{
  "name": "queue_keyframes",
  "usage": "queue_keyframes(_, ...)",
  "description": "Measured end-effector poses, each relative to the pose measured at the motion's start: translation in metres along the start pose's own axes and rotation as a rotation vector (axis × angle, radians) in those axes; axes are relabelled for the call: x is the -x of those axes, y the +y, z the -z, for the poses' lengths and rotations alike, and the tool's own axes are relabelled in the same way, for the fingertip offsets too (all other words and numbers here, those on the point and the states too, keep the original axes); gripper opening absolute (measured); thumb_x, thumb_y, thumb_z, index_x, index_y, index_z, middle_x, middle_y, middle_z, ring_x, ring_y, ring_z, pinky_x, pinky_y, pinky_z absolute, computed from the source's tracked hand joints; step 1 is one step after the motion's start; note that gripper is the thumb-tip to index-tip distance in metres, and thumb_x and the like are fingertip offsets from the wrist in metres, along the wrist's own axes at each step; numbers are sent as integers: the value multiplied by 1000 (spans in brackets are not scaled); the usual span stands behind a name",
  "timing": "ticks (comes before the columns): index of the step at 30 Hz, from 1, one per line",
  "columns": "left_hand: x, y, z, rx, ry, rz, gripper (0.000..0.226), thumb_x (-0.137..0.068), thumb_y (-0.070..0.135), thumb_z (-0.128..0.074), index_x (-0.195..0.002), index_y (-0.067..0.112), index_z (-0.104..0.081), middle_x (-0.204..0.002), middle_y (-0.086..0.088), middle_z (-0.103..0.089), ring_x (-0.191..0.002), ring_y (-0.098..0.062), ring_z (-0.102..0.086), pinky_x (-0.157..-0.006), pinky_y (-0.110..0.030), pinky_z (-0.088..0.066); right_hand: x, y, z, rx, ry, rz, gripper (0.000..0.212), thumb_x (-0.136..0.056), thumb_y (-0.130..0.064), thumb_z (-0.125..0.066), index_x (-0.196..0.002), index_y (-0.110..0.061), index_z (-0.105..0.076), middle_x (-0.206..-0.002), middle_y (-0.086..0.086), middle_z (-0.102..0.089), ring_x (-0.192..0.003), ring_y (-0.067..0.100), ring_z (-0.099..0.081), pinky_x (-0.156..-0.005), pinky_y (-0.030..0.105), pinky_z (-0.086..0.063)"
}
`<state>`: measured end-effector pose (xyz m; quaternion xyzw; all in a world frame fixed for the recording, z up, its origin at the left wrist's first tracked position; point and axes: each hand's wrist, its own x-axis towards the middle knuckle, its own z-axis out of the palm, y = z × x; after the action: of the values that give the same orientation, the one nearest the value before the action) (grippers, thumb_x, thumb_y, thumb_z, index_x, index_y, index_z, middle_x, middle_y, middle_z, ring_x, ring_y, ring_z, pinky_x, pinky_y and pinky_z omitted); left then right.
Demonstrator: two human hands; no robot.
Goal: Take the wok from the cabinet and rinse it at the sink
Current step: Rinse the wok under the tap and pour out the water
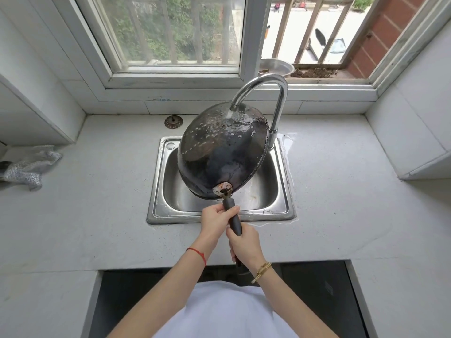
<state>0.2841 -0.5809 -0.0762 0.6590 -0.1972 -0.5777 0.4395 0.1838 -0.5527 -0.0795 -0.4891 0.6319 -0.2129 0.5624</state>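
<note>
Wok [222,152] is held tilted over the sink [280,211] at the centre of the frame, its dark outer underside turned up toward the camera, with beads of water scattered across it. Water from the curved tap [280,93] is landing on the upper part of that underside, near the rim farthest from the person.

The long dark handle [234,220] is gripped by both hands. The left hand [214,220] is wrapped around it closer to the pan, just below the metal bracket, and the right hand [244,242] is closed around it further down, nearer the body. A red string [197,253] is worn on the left wrist and a gold bracelet [262,272] on the right.

Around the sink, the pale bench [97,203] is wet in patches beside the right-hand rim. A sink strainer [173,121] is lying on the bench just up-left of the basin, and a crumpled grey cloth [29,167] sits at the far left edge. A metal bowl [275,67] is parked on the window ledge behind the tap.
</note>
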Motion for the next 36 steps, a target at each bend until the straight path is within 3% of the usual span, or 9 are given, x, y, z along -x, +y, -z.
queue_keyframes(11,3,3,1,16,-1,14,16,-82,14,-76,-95,5,-73,-91,-12,-76,-96,-31,-72,-91,-43,-57,-1,-1,-1,44,5,6,17,-95,-19,-57,-79,-10,-56,-59,7,-55,-35,9,-52,-38,23,-47)
queue_keyframes(21,6,6,6,51,-12,18,24,-82,11,-75,-102,-2,-72,-94,-16,-73,-100,-35,-69,-96,-46,-54,3,-6,-5,50,7,8,21,-94,-16,-55,-73,-12,-54,-57,11,-54,-36,15,-52,-37,25,-46)
queue_keyframes(30,7,6,11,97,-34,23,26,-85,10,-72,-106,-6,-70,-93,-15,-72,-91,-27,-70,-89,-37,-58,8,-11,-7,95,18,31,21,-95,-13,-54,-74,-16,-53,-61,10,-55,-42,19,-54,-40,26,-46)
queue_keyframes(36,6,3,14,103,-44,16,15,-85,12,-73,-95,0,-74,-84,-9,-73,-81,-20,-70,-79,-28,-59,10,-13,-9,94,20,23,22,-95,-14,-54,-74,-18,-52,-62,10,-55,-44,19,-55,-38,23,-45)
